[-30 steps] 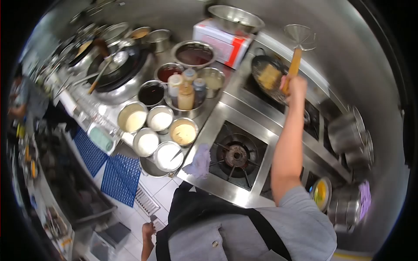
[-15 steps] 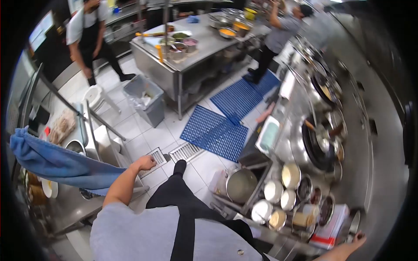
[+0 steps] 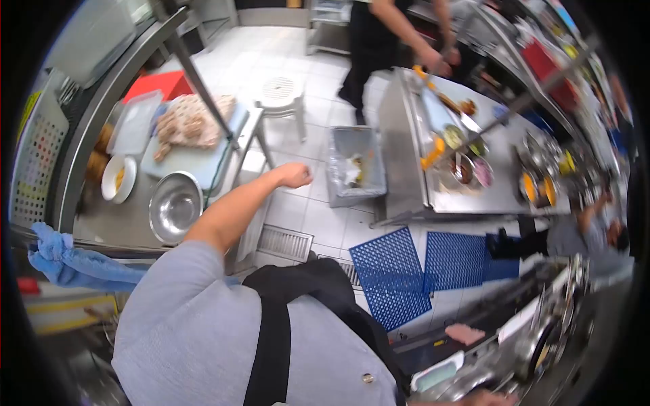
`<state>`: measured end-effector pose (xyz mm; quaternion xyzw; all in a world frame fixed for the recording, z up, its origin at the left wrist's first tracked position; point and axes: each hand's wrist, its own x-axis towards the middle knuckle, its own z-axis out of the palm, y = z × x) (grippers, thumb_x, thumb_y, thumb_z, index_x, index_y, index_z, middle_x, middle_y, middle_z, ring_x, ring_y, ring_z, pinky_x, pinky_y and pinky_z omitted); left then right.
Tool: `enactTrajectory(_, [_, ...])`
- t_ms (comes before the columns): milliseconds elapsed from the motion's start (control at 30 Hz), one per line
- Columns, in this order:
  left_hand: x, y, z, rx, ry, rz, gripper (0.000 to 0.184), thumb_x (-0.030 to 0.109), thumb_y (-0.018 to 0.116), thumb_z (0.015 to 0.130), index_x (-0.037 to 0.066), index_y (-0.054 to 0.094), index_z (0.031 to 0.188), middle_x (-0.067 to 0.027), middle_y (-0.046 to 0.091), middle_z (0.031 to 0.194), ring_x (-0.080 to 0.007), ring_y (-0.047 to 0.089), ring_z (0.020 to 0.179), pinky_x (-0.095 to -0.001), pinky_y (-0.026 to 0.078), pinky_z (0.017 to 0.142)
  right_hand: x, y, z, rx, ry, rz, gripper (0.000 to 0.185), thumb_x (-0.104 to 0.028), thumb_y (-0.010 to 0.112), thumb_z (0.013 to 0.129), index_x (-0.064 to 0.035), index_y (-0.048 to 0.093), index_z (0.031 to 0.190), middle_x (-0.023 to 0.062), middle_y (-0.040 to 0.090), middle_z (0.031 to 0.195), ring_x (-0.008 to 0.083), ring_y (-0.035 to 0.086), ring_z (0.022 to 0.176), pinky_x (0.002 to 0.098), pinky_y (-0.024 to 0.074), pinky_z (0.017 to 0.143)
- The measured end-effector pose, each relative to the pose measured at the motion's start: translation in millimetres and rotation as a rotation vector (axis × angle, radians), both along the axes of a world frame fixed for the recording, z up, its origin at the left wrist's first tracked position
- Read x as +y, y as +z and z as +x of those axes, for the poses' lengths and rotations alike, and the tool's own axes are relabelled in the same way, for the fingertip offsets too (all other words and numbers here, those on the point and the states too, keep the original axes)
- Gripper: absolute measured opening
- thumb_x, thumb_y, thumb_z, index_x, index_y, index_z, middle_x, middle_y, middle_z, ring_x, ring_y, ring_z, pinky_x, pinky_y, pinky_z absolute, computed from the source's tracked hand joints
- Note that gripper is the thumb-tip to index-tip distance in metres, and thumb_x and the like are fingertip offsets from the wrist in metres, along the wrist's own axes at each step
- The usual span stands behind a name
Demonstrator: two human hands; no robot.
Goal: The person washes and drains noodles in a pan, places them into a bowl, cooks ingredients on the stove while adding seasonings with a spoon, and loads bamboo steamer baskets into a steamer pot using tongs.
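My left hand [image 3: 296, 175] is stretched forward in mid-air, its fingers curled in and nothing seen in them. Left of that forearm, a metal bowl [image 3: 176, 206] stands on the steel side counter. Behind the bowl, a bumpy beige cloth-like thing [image 3: 194, 122] lies on a pale cutting board [image 3: 169, 164]. My right hand [image 3: 486, 398] shows only in part at the bottom edge, smeared by motion, close to the stove's metal pans; its fingers cannot be made out.
A lined grey bin [image 3: 357, 166] stands ahead by a steel worktable [image 3: 399, 145], where a person's hands [image 3: 437, 61] work. White stool [image 3: 280, 95] further back. Blue mats [image 3: 393, 277] lie on the tiles. Another person [image 3: 586, 233] is at the stove, right.
My view has swung left, bringing the side counter, bowl and cutting board into sight. The pots by the stove have left view. The person by the stool now stands at the worktable.
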<state>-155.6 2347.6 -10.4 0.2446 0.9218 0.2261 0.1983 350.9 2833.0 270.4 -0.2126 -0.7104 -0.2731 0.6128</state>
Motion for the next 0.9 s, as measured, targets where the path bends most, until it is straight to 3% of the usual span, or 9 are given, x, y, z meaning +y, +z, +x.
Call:
enactTrajectory(33, [1.6,-1.6,-21.3,0.005,-0.004,0.070,0.037,0.037,0.056,0.087,0.005,0.073,0.095,-0.0238,0.070,0.090,-0.0399,0.067,0.088,-0.0467,0.053,0.081,3.2,-46.8,-64.9,0.024,0.189,-0.165,0.020,-0.015,0.061,0.097,0.0033,0.067,0.105,0.0113,0.069,0.079,0.0235,0.064,0.073,0.0348,0.0540,0.066])
enactTrajectory(167, [4.7,-3.7,-102.0,-0.047,0.026,-0.032,0.038,0.035,0.059,0.087,0.005,0.069,0.109,-0.0223,0.070,0.096,-0.0385,0.066,0.095,-0.0448,0.051,0.086,-120.4,-136.2,-299.5,-0.412,0.693,-1.011,0.022,-0.008,0.055,0.098,0.0018,0.068,0.111,0.0104,0.069,0.089,0.0200,0.065,0.076,0.0307,0.0512,0.070])
enactTrajectory(367, [-25.1,-51.1,-251.8,-0.074,0.069,-0.038,0.037,0.034,0.056,0.081,0.001,0.071,0.086,-0.0247,0.069,0.088,-0.0411,0.066,0.083,-0.0488,0.051,0.077,-188.5,-159.3,-516.9,-1.102,1.207,-1.044,0.019,-0.007,0.058,0.096,0.0003,0.069,0.109,0.0126,0.070,0.089,0.0175,0.067,0.079,0.0280,0.0522,0.070])
enactTrajectory(500, [-73.1,-85.7,-328.8,-0.118,0.238,-0.051,0.039,0.036,0.056,0.083,0.001,0.071,0.088,-0.0245,0.069,0.090,-0.0402,0.066,0.086,-0.0483,0.051,0.078,-196.6,-149.2,-652.6,-1.002,1.116,-1.142,0.018,-0.010,0.060,0.096,0.0007,0.069,0.107,0.0127,0.069,0.089,0.0209,0.068,0.080,0.0305,0.0529,0.071])
enactTrajectory(567, [-104.2,-91.1,-353.8,-0.052,0.280,-0.004,0.035,0.033,0.055,0.084,0.003,0.071,0.075,-0.0198,0.069,0.078,-0.0354,0.067,0.076,-0.0457,0.052,0.072,-201.9,-114.3,-721.4,-1.155,1.177,-0.756,0.016,-0.008,0.062,0.093,0.0005,0.069,0.106,0.0138,0.068,0.089,0.0262,0.066,0.079,0.0330,0.0517,0.071])
enactTrajectory(667, [-156.4,-111.6,-386.6,-0.346,0.487,-0.076,0.040,0.033,0.049,0.084,0.004,0.068,0.064,-0.0169,0.065,0.061,-0.0314,0.066,0.061,-0.0453,0.053,0.068,-224.0,-85.3,-805.8,-1.070,1.270,-0.731,0.017,-0.006,0.065,0.090,-0.0002,0.069,0.106,0.0149,0.067,0.089,0.0296,0.064,0.079,0.0356,0.0507,0.071])
enactTrajectory(767, [-205.1,-164.1,-411.5,-0.423,0.392,-0.233,0.049,0.038,0.047,0.089,0.006,0.064,0.055,-0.0158,0.065,0.059,-0.0305,0.065,0.059,-0.0455,0.054,0.068,-248.1,-85.7,-879.0,-1.056,1.291,-0.721,0.018,-0.007,0.066,0.088,-0.0015,0.069,0.106,0.0147,0.067,0.089,0.0298,0.064,0.080,0.0369,0.0516,0.071])
enactTrajectory(867, [-264.8,-253.5,-445.9,-0.090,-0.370,-0.339,0.023,0.025,0.057,0.086,0.012,0.067,0.101,-0.0162,0.069,0.080,-0.0366,0.066,0.072,-0.0511,0.051,0.068,-256.1,-103.2,-952.8,-1.169,1.285,-0.726,0.018,-0.009,0.068,0.086,-0.0030,0.070,0.103,0.0141,0.068,0.091,0.0308,0.065,0.081,0.0386,0.0529,0.073])
enactTrajectory(900, [-265.9,-244.5,-463.9,-0.224,-0.306,-0.414,0.030,0.024,0.067,0.078,0.012,0.066,0.105,-0.0146,0.070,0.086,-0.0371,0.066,0.078,-0.0497,0.052,0.072,-258.1,-107.5,-972.9,-1.193,1.269,-0.773,0.018,-0.010,0.069,0.085,-0.0036,0.070,0.102,0.0141,0.069,0.091,0.0311,0.065,0.082,0.0387,0.0531,0.074])
